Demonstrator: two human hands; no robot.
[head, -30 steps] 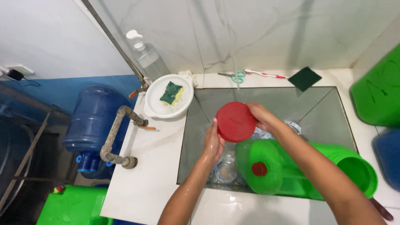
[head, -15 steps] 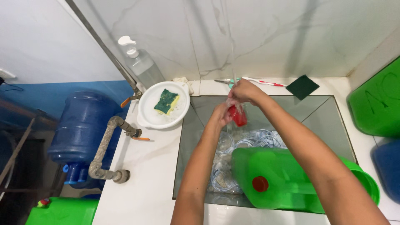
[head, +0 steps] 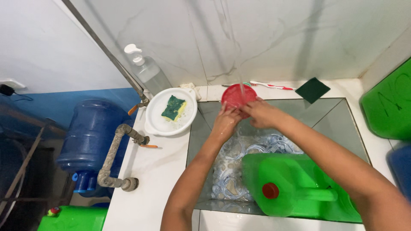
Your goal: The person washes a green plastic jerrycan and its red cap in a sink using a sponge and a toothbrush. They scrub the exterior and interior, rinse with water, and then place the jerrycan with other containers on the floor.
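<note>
Lower right of frame: green jerrycan (head: pixel 299 192) with a red cap, lying in the sink (head: pixel 334 115). Centre: left hand (head: pixel 224 124) and right hand (head: pixel 262 113), fingers curled and pinching the lower rim of a red lid (head: pixel 236 96), held under a thin stream of water. Centre left: white bowl (head: pixel 171 112) with a green-yellow sponge (head: pixel 174 108). Upper left: clear pump bottle (head: pixel 147 70). Top right of centre: dark scouring pad (head: pixel 312 90).

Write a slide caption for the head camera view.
Both hands hold a red lid under running water over a sink.
</note>
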